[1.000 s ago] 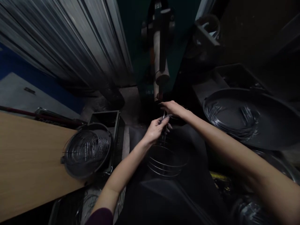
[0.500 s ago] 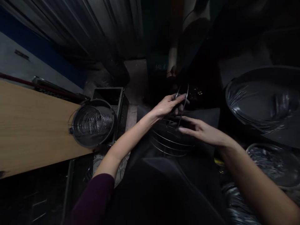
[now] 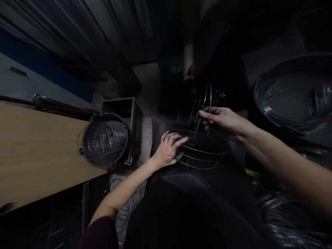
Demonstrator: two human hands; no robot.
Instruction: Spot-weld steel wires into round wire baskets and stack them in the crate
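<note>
A round wire frame (image 3: 204, 160) with several curved rings rests over my dark-covered lap, and thinner wires rise from its far side. My left hand (image 3: 166, 152) is at the frame's left side, thumb and curled fingers on its rings, the index finger stretched along the upper one. Above the frame's far right part, my right hand (image 3: 220, 119) pinches a bent wire loop (image 3: 210, 95) between thumb and fingers. The loop stands nearly upright. Darkness hides where its lower end meets the frame.
On the left, a bucket of wire rings (image 3: 103, 138) stands at the end of a wooden board (image 3: 38, 145), beside a dark plastic crate (image 3: 133, 128). A large basin (image 3: 295, 90) with bent wires is at right. More wire pieces (image 3: 287, 221) lie at lower right.
My left hand has moved from the upright wire down and left onto the frame's side. My right hand has risen and now pinches the wire loop.
</note>
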